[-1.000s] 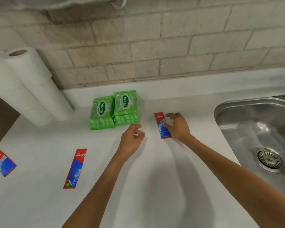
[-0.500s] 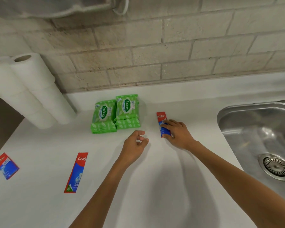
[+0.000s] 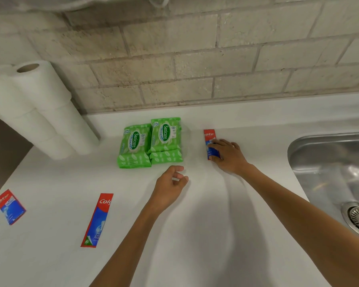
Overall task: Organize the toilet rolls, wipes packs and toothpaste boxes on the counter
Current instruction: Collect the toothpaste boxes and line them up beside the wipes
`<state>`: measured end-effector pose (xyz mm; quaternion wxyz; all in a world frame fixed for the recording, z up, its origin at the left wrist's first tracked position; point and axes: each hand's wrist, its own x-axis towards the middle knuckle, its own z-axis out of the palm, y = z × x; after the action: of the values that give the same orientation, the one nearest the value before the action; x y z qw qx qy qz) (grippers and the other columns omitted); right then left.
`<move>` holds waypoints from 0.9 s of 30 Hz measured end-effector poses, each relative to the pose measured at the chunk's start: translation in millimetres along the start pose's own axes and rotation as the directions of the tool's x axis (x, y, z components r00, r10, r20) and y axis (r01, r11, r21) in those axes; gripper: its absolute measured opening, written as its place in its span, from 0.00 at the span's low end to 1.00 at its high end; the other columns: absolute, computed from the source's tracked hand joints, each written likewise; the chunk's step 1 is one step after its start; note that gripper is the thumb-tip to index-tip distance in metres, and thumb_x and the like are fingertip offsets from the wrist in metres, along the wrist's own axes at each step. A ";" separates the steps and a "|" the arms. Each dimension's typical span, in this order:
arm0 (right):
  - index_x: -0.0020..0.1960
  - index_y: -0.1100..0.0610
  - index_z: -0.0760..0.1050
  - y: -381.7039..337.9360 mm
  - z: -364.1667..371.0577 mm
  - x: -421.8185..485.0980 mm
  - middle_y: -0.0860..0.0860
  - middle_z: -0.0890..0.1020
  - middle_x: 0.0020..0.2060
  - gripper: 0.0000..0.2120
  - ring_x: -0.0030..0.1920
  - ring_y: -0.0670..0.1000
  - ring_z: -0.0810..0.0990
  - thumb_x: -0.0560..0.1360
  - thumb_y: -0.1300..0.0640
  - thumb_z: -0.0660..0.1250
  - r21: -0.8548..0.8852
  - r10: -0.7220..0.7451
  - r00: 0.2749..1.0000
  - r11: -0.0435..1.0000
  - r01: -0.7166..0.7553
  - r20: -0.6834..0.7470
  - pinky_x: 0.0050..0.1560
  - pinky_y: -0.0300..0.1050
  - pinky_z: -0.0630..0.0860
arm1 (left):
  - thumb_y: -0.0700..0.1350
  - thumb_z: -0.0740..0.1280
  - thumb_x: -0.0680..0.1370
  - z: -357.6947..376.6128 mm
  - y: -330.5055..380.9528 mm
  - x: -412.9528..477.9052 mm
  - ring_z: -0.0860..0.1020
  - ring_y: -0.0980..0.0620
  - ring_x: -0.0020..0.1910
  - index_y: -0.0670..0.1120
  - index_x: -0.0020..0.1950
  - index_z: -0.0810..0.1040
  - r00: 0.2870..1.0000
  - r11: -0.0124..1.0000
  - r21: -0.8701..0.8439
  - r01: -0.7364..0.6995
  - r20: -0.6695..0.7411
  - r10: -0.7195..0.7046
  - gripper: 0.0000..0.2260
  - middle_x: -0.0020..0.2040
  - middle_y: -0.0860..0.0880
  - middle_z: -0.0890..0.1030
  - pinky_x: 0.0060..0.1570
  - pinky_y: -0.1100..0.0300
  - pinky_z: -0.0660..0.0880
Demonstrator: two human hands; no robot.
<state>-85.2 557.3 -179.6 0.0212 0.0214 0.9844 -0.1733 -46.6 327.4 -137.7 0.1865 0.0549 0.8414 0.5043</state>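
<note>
- Right hand (image 3: 228, 156): fingers laid nearly straight across the near half of a toothpaste box (image 3: 209, 136), pressing it flat on the bench (image 3: 195, 235). The print under the fingers is hidden.
- Sink (image 3: 319, 154): rim just right of this hand, cut off by the frame.
- Left hand (image 3: 170, 187): loosely curled, holding nothing, with open bench around it.
- Wipes packs (image 3: 134, 146): side by side, touching, just beyond the left hand.
- Toilet rolls (image 3: 39, 108): stacked far left, partly cut off.
- Second toothpaste box (image 3: 96, 220) and third toothpaste box (image 3: 9, 206): well left of the left hand, apart. The third lies near the bench edge.
</note>
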 end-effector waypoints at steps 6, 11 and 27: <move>0.71 0.50 0.64 0.3 -2.1 5.2 0.48 0.63 0.74 0.23 0.75 0.50 0.58 0.77 0.50 0.60 0.007 0.005 1.000 1.000 -0.005 0.013 0.73 0.51 0.53 | 0.43 0.65 0.77 0.5 -0.2 1.5 0.79 0.44 0.53 0.47 0.62 0.73 1.000 1.000 0.000 0.003 0.004 -0.003 0.14 0.51 0.47 0.77 0.54 0.55 0.74; 0.72 0.52 0.64 -5.5 -6.8 2.9 0.50 0.63 0.74 0.24 0.74 0.51 0.60 0.77 0.51 0.62 0.066 0.015 1.000 0.998 -0.015 0.001 0.72 0.49 0.56 | 0.43 0.65 0.77 -1.6 2.7 1.0 0.79 0.43 0.53 0.46 0.62 0.73 1.000 1.000 0.006 -0.003 0.004 0.003 0.14 0.51 0.47 0.77 0.53 0.54 0.75; 0.55 0.55 0.79 -118.4 7.2 -74.6 0.52 0.80 0.51 0.13 0.45 0.46 0.77 0.72 0.51 0.69 0.465 0.016 0.969 0.879 0.104 -0.247 0.45 0.39 0.73 | 0.40 0.65 0.76 -88.0 -53.7 -53.1 0.77 0.42 0.55 0.40 0.61 0.75 0.887 0.951 0.247 0.187 -0.459 -0.055 0.14 0.59 0.39 0.76 0.55 0.56 0.71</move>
<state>-16.3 441.0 -142.4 -0.1097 0.0244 0.9071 -0.4055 -24.8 213.6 -133.5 0.0099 -0.0895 0.9269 0.3643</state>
